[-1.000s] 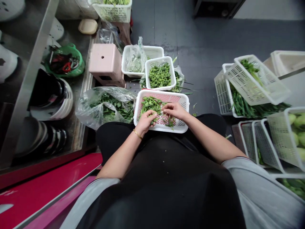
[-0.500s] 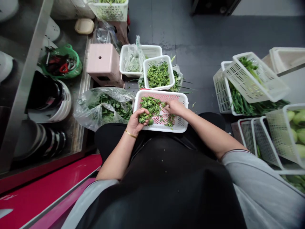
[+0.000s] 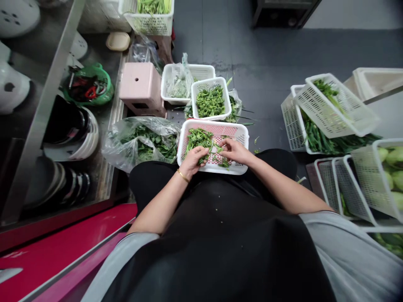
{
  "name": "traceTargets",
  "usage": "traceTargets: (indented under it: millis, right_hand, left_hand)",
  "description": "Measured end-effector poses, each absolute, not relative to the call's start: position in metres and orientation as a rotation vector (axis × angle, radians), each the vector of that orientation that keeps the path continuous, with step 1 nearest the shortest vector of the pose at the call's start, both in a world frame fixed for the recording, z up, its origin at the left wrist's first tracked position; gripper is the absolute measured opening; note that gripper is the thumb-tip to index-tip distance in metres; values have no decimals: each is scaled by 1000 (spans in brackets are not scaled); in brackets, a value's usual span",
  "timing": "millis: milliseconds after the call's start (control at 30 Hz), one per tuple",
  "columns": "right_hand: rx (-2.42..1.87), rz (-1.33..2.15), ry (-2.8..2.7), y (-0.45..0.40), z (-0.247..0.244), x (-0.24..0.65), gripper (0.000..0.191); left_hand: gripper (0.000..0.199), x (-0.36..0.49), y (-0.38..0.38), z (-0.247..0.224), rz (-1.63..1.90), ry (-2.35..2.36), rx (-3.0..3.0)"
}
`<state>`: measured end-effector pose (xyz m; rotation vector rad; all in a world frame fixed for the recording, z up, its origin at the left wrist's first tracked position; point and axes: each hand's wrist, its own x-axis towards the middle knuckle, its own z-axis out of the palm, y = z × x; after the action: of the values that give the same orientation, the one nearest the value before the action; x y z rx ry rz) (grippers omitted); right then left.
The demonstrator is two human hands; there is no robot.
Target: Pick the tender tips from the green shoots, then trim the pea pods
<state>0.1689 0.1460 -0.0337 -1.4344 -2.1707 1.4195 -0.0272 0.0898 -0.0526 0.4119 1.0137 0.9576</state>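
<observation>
A white perforated basket with a reddish bottom rests at my lap. Leafy green vegetables are heaped in its left half, with a few loose bits at the right. Over the heap's near side, my left hand is closed on some greens. My right hand pinches a small green sprig over the basket's middle, close to the left fingertips. Just beyond stands a smaller white basket filled with cut greens.
At the left are a clear bag of leaves, a pink stool and a shelf with a green basket. White crates with vegetables stand at the right. Another white basket holds a plastic bag.
My left hand has moved right and turned over, its greens now lower in the basket. My right hand has shifted slightly, with a sprig now visible at its fingertips. The view has tilted a little.
</observation>
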Motion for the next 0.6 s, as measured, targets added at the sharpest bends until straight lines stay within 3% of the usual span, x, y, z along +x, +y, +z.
traceTargets:
  millis: [233, 400, 600]
  right_hand:
    - [-1172, 1726, -1888, 119, -21, 152, 36]
    - [-1143, 1465, -2166, 125, -6, 159, 18]
    - [-1221, 1304, -2234, 137, 28, 185, 21]
  left_hand:
    - [43, -14, 85, -45, 1056, 1087, 538]
    - [41, -23, 73, -37, 880, 1207, 745]
    - [37, -44, 66, -30, 642, 1163, 1085]
